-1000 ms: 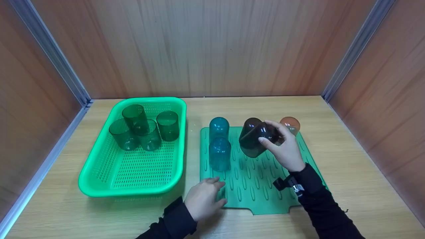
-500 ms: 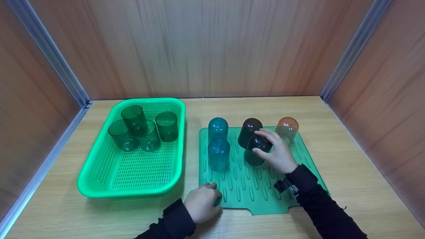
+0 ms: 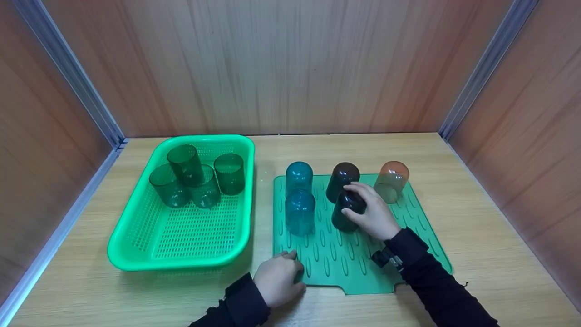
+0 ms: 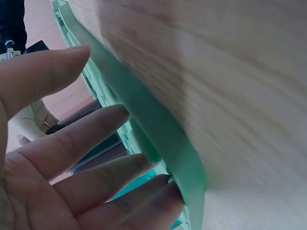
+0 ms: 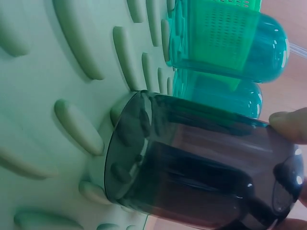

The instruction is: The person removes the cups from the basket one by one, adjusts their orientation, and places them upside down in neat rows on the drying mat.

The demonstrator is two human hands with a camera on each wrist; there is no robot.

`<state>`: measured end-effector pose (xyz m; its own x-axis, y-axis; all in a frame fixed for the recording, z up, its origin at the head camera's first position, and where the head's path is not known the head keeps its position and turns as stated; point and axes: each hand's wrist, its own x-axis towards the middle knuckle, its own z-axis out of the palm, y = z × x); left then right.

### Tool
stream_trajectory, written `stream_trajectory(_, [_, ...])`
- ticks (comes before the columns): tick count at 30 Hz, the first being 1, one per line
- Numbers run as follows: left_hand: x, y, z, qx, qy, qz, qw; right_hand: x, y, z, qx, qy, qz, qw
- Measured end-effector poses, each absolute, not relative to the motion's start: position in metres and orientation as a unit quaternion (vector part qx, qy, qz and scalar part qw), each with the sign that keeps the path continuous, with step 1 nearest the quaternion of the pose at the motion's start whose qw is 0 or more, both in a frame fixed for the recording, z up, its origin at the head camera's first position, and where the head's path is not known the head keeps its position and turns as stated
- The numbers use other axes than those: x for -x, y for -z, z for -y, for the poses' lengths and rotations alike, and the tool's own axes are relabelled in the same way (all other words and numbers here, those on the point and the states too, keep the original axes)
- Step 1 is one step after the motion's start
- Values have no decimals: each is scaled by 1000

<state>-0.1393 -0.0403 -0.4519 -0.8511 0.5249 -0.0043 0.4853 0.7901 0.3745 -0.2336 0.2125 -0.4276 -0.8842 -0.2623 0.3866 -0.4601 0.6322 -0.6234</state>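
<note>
1. Two dark sleeves (image 3: pixel 247 302) showed at the near side of the wood-grained desk (image 3: pixel 490 254), the right one with a black strap (image 3: pixel 388 259) at the wrist.
2. The left hand (image 3: pixel 278 279) was at the near left corner of the green mat (image 3: pixel 367 279) – fingers loosely extended, thumb apart, fingertips at the mat's raised rim.
3. The right hand (image 3: pixel 376 217) pinched a dark cup (image 3: pixel 343 221) between thumb and fingers, near its closed end. That cup was upside down over the middle of the mat, its mouth down at the ridges and slightly tilted in the right wrist view; whether the whole mouth rested there, I could not tell.
4. To its left, a near blue cup (image 3: pixel 300 213) stood upside down on the mat, with a far blue cup (image 3: pixel 299 175) just behind it.
5. Well left of the hands, a green basket (image 3: pixel 172 264) sat on the desk; four green cups (image 3: pixel 230 175) stood in its far half, mouths up, three overlapping in view.
6. Behind the held cup stood a second dark cup (image 3: pixel 341 179), also inverted – and right of that, an upturned orange cup (image 3: pixel 391 181) at the mat's far right.
7. Farthest off rose a wood-grained back panel (image 3: pixel 281 68).
</note>
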Motion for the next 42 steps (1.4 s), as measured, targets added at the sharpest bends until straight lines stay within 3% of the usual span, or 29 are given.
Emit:
stream_trajectory(13, [139, 449, 41, -261, -201, -943, 51, 228, 417, -203, -195, -403, 882, 149])
stream_trajectory(18, [139, 439, 44, -254, -234, -938, 9, 222, 404, -187, -215, -404, 871, 179])
stream_trajectory(22, [140, 426, 47, -247, -281, -926, -59, 216, 396, -173, -231, -426, 857, 176])
stream_trajectory(28, [145, 400, 50, -241, -348, -883, -204, 205, 390, -152, -258, -490, 820, 149])
stream_trajectory(31, [149, 387, 54, -225, -350, -875, -249, 200, 390, -140, -267, -517, 804, 128])
stream_trajectory(42, [168, 348, 83, -186, -365, -860, -304, 167, 360, -91, -268, -564, 780, -35])
